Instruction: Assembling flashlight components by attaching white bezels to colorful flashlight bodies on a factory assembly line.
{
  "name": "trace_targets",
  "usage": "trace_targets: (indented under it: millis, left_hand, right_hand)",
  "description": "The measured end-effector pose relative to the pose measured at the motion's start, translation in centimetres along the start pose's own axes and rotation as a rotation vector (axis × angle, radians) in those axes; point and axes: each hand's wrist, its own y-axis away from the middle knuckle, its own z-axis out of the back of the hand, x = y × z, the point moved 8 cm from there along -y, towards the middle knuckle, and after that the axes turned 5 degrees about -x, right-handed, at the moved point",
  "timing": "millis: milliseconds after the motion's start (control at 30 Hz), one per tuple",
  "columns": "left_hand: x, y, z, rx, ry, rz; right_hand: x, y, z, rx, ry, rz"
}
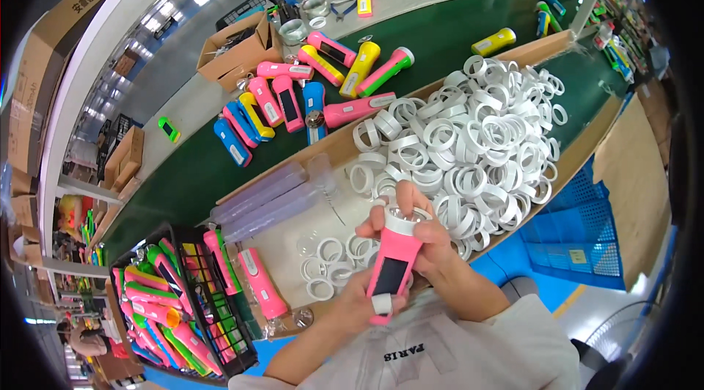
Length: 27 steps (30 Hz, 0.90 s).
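Note:
I hold a pink flashlight in front of my body, its head tilted up and away from me. My left hand is closed round its lower end, next to a white sticker. My right hand grips the head, where a white ring sits around the rim. A dark rectangular panel shows on the handle. Close by on the left lie several loose white rings. A large heap of white rings rises beyond my right hand.
A cardboard-edged tray holds the rings, clear plastic sleeves and another pink flashlight. At left stands a black crate of colourful flashlights. More flashlights lie on the green belt. A blue crate is at right.

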Motion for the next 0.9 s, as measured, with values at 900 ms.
trace_targets:
  millis: [900]
  left_hand:
    - [-17.2,-16.0,5.3,-0.312,-0.539,-0.407]
  right_hand:
    - [1.3,-0.7,0.3,0.086,1.92,0.554]
